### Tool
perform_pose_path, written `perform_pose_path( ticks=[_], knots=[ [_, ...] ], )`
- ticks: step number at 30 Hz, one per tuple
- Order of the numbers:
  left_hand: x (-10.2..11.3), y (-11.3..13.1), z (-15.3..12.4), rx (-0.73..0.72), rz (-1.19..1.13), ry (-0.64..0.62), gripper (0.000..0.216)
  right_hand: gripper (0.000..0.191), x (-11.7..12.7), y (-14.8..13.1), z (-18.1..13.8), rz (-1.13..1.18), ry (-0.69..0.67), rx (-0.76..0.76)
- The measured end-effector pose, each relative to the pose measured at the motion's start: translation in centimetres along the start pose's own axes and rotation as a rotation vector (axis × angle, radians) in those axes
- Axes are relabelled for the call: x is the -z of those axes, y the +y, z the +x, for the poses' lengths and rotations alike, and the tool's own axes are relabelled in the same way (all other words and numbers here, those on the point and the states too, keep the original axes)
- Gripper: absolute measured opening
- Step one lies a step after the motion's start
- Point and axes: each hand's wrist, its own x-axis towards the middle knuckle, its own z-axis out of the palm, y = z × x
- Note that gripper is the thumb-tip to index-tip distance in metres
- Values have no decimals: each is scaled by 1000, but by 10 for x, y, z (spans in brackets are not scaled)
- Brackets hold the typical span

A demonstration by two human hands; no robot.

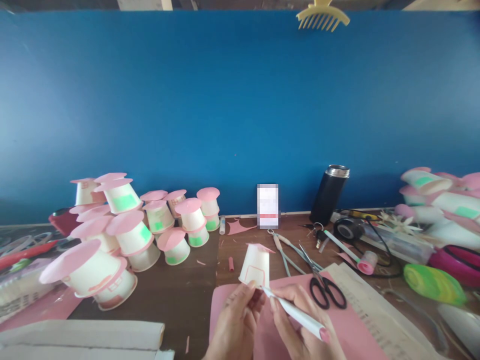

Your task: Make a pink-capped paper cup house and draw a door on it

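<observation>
An upside-down white paper cup (pixel 255 265) with a pink outline drawn on its side stands on the brown table. My left hand (pixel 234 322) is closed in a pinch near the cup's lower edge; what it grips is hidden. My right hand (pixel 302 325) is closed on a white pen (pixel 296 313) with a pink end, its tip pointing at the cup's base. Both hands rest over a pink paper sheet (pixel 348 325). Black-handled scissors (pixel 325 287) lie just right of my right hand.
Several finished cups with pink lids (pixel 123 235) are piled at left, more (pixel 442 195) at right. A black flask (pixel 330 195), tape roll (pixel 347 229), pliers (pixel 281 245), green container (pixel 433 284) and cardboard box (pixel 82 336) surround the work spot. A blue wall (pixel 240 110) stands behind.
</observation>
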Motion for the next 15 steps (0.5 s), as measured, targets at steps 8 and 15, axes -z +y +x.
perform_pose_path(
  ticks=[8,15],
  knots=[
    [0,0,0,5,0,-37,14,8,-2,2,1,4,39,31],
    [2,-1,-1,16,21,-69,14,12,-2,6,3,-39,104,53]
  ],
)
